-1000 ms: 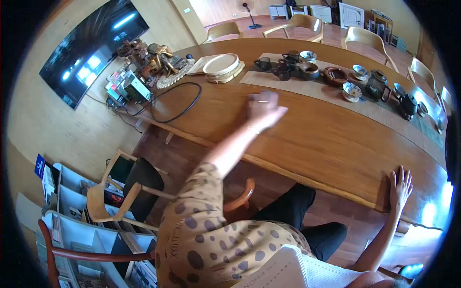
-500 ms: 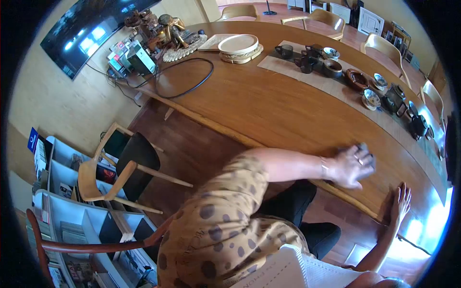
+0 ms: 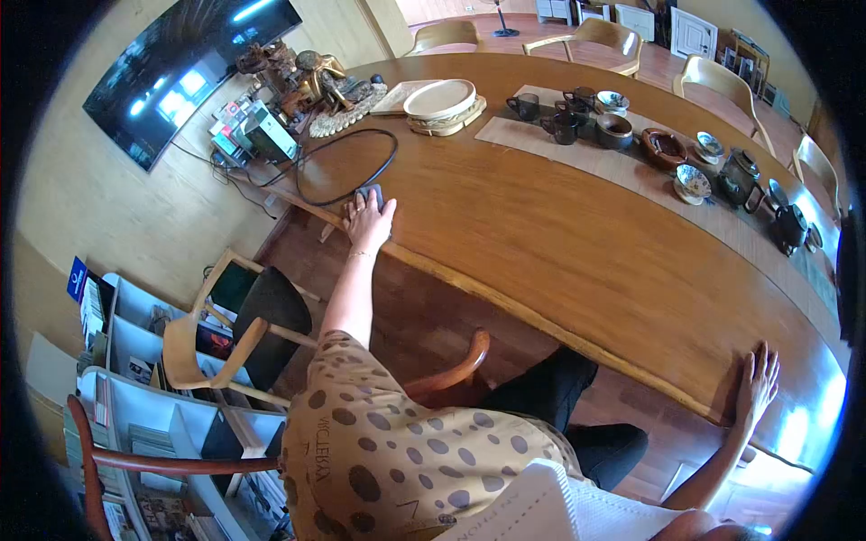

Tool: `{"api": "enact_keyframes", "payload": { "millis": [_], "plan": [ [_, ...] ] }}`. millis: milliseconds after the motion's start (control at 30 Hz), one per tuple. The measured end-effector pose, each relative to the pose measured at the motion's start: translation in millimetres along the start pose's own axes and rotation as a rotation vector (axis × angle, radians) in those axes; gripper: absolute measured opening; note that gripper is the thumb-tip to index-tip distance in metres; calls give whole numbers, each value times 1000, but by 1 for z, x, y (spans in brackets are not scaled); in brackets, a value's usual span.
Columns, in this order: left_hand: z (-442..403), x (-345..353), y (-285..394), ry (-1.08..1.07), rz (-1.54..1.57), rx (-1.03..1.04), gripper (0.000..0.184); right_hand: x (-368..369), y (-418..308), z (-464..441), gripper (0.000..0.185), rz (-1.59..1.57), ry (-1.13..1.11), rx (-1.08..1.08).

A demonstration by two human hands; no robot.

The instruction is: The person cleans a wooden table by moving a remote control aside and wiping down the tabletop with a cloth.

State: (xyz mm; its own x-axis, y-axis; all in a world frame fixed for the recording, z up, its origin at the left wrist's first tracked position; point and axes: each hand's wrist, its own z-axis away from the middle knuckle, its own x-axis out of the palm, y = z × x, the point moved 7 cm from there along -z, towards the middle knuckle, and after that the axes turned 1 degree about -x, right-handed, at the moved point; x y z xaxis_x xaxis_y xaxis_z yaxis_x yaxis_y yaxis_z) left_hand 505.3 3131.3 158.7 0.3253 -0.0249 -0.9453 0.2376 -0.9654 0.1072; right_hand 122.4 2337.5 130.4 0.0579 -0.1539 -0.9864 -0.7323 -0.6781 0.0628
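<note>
Brown wood forms the desk (image 3: 541, 225), with a black cord (image 3: 394, 155) looped near its left edge. Well to the right, the right hand (image 3: 759, 383) rests flat, fingers extended. The left hand (image 3: 366, 221), nearest the cord, holds a small grey cloth (image 3: 368, 192) under its fingers, beside the loop; its long axis is unclear.

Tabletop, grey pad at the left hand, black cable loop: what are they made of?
Tabletop: looks like wood with a glossy varnish; brown grain, bright reflections at the right end.
Grey pad at the left hand: maybe cloth or sponge; looks soft and matte, but mostly covered, so uncertain.
Cable: probably rubber or plastic sheathing; smooth, black, curving loop.
</note>
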Motion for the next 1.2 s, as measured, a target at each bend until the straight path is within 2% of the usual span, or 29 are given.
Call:
{"api": "enact_keyframes", "payload": {
  "millis": [100, 133, 267, 333, 433, 567, 633, 733, 833, 967, 1033, 1067, 1200],
  "plan": [
    [26, -14, 41, 39, 5, -58, 77, -1, 0, 1, 58, 13, -5, 7],
    [38, -12, 65, -105, -36, 69, 87, -1, 0, 0, 58, 18, -1, 5],
    [149, -51, 196, 53, 98, 641, 80, -5, -4, 1, 58, 18, -16, 14],
    [202, -74, 248, -43, 215, 793, 82, -7, -5, 3, 58, 21, -33, 22],
    [260, -64, 292, -99, 292, 1010, 93, -15, -9, 7, 59, 7, -48, 17],
    [267, -62, 294, -209, 418, 1173, 86, -11, -6, 4, 59, 11, -39, -1],
    [246, -60, 275, -250, 364, 1159, 82, -9, -3, 3, 59, 7, -32, -7],
    [189, -54, 218, -19, 353, 1023, 76, -6, 0, 2, 58, 7, -29, -13],
    [119, -39, 143, -83, 115, 634, 66, -4, 1, 2, 57, -16, -13, -28],
    [27, -2, 29, -173, 99, 177, 73, 15, 19, -7, 57, -55, 52, -90],
    [-16, 16, -4, -64, 98, 163, 73, 25, 29, -13, 56, -85, 75, -122],
    [-31, 18, -5, -88, 86, 137, 74, 27, 30, -13, 56, -89, 75, -125],
    [-72, 31, 28, -120, 31, 141, 75, 9, 15, -3, 56, -79, 35, -65]
  ]
}}
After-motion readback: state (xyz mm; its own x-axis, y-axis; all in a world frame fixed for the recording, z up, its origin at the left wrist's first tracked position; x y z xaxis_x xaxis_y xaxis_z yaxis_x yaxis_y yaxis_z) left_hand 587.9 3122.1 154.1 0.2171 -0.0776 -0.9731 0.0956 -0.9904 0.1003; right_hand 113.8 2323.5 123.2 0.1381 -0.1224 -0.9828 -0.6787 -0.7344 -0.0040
